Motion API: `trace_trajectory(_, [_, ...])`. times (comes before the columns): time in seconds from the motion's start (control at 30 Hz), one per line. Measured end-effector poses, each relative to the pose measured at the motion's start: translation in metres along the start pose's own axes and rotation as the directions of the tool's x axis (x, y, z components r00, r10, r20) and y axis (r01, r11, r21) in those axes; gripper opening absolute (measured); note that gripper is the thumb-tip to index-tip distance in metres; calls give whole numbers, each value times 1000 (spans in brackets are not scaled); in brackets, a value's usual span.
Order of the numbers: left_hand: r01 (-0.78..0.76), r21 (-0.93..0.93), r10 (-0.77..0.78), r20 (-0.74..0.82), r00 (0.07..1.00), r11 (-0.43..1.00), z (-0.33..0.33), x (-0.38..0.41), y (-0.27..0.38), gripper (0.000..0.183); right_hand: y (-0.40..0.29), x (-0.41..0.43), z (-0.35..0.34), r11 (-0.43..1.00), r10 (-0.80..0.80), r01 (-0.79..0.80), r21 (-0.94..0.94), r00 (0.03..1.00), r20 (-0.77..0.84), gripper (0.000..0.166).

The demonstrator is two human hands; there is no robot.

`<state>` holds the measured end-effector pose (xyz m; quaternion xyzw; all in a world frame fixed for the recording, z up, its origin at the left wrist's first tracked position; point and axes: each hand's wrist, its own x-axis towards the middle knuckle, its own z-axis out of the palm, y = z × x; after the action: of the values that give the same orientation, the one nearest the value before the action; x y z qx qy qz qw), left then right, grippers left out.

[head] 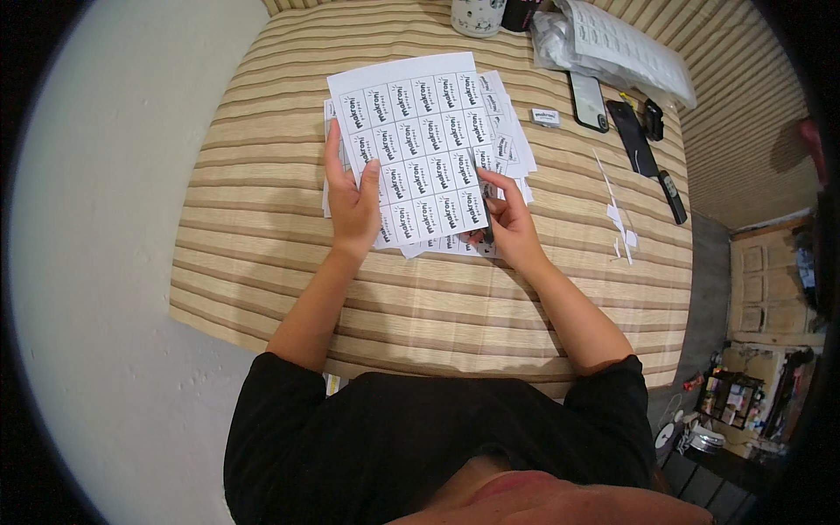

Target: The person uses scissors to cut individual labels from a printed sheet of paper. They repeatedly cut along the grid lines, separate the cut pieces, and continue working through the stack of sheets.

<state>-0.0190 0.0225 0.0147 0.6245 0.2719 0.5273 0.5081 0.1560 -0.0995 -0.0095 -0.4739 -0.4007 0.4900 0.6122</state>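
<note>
A white sheet printed with a grid of labels (420, 138) is raised over the table, its left edge held between the thumb and fingers of my left hand (354, 200). At the sheet's right edge, my right hand (515, 226) grips black-handled scissors (487, 226); part of a blade shows over the printed grid, and the rest is hidden. Beneath the held sheet lie more printed sheets (518, 141), spread unevenly. A small stack of cut labels (545, 117) sits to their right.
Thin paper offcuts (613, 213) lie on the striped tablecloth (420, 308). Farther right are a phone (588, 102), a black case (631, 138) and a black-handled tool (672, 197). Clear plastic bags (610, 49) and a patterned white container (477, 16) stand at the back.
</note>
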Motion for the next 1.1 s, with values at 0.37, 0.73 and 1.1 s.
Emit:
trace_trajectory(0.37, [-13,18,13,16,1000,1000,-1,-1,-3,62,3,-1,-2,998,-53,53,21,998,37,54])
trace_trajectory(0.73, [-34,19,34,-10,999,999,-1,-1,-9,63,7,0,-10,998,-57,59,-8,992,116,51])
trace_trajectory(1.1, [-4,-14,4,13,1000,1000,-1,-1,-7,63,5,1,-2,999,-43,43,27,999,16,52])
